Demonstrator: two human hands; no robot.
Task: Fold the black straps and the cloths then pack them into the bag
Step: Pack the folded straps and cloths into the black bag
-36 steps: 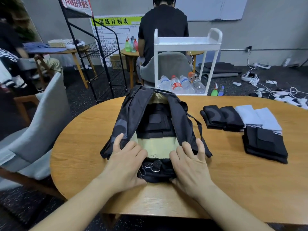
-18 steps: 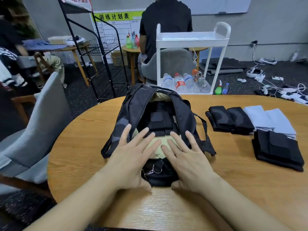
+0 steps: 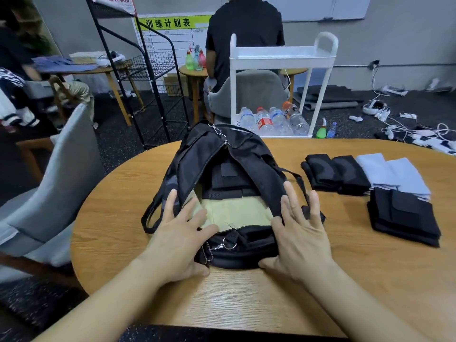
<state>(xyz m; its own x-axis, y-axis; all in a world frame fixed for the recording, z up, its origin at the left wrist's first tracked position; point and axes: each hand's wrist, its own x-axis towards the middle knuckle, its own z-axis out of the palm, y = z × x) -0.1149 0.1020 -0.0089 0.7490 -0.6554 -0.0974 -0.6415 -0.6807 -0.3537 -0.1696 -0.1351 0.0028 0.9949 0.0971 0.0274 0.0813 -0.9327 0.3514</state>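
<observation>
A: Since half a second ago both hands have slid apart. The left hand (image 3: 180,233) and the right hand (image 3: 299,233) were side by side over the tan lining; now each lies along one side of the opening of the bag (image 3: 222,183).

B: And how are the hands set?

A: Both are spread wide with straight fingers, holding nothing. The left rests on the left flap, the right on the right flap and strap, thumbs by the bag's near end.

B: Where is the bag, then?

A: In the middle of the round wooden desk (image 3: 246,299), unzipped, with folded black pieces lying inside at its far end.

B: And the rest?

A: To the right on the desk lie two folded black straps (image 3: 335,174), two pale blue cloths (image 3: 392,174) and, nearer, a black stack (image 3: 404,218). A grey chair (image 3: 61,188) stands at the left. Beyond the desk stand a white cart (image 3: 281,55) holding water bottles (image 3: 271,119), a black wire rack (image 3: 148,77), and a seated person in black (image 3: 244,33). Cables litter the dark floor.
</observation>
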